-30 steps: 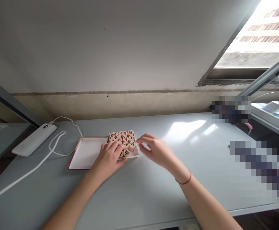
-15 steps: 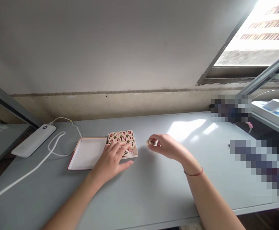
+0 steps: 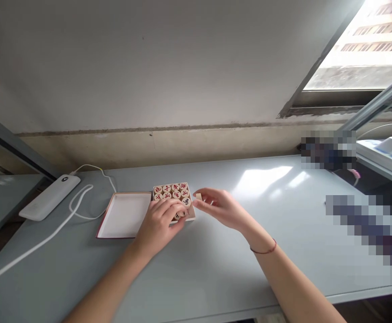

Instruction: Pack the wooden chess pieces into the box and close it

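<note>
A shallow open box (image 3: 191,220) holds several round wooden Chinese chess pieces (image 3: 176,195), marked in red at the back and in black nearer me. My left hand (image 3: 162,220) lies over the box's front left part. Its fingers and thumb close around a black-marked piece (image 3: 182,213) at the front; the fingers partly cover it. Just right of the box, my right hand (image 3: 221,206) pinches another piece (image 3: 198,196) on edge between thumb and fingertips, above the table.
The box's lid (image 3: 125,215) lies with its white inside up, left of the box. Farther left are a white power bank (image 3: 49,197) and a white cable (image 3: 50,234). A wall (image 3: 169,148) runs behind the grey table (image 3: 216,278). Blurred-out items lie at the right.
My right hand has moved left with its piece, up to the box's right edge. My left hand's thumb and fingers have drawn together over the front pieces.
</note>
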A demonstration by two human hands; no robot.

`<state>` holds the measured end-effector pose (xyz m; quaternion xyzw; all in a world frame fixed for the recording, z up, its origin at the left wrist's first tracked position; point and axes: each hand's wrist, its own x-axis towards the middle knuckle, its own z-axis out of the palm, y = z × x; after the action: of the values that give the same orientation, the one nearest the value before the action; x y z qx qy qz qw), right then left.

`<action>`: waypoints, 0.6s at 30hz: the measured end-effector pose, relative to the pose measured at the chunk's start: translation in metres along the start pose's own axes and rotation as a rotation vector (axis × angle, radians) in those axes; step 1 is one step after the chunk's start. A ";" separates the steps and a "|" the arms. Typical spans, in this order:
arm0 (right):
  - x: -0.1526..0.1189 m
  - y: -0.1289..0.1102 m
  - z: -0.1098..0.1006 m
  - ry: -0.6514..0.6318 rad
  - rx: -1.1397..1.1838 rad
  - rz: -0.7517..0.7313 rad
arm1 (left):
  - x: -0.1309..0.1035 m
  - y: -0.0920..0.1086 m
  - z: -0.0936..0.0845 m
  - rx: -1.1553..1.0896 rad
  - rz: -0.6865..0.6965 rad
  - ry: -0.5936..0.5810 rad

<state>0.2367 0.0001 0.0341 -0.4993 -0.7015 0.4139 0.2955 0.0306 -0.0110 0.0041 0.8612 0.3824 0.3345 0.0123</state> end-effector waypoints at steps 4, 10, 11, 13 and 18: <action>0.001 0.003 -0.004 0.046 0.049 0.033 | 0.003 0.003 0.006 0.021 -0.010 -0.042; 0.000 0.002 0.000 0.012 0.026 0.016 | 0.003 0.006 0.016 0.064 0.020 -0.109; 0.000 0.002 0.000 0.011 0.008 0.007 | 0.002 0.006 0.017 0.073 0.018 -0.112; 0.000 0.003 0.001 0.009 -0.038 -0.002 | 0.002 0.006 0.019 0.092 0.006 -0.109; -0.001 0.002 0.002 0.013 -0.130 -0.008 | 0.000 0.009 0.020 0.118 -0.020 -0.109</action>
<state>0.2366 -0.0008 0.0314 -0.5174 -0.7269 0.3628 0.2688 0.0484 -0.0120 -0.0091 0.8736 0.4087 0.2639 -0.0146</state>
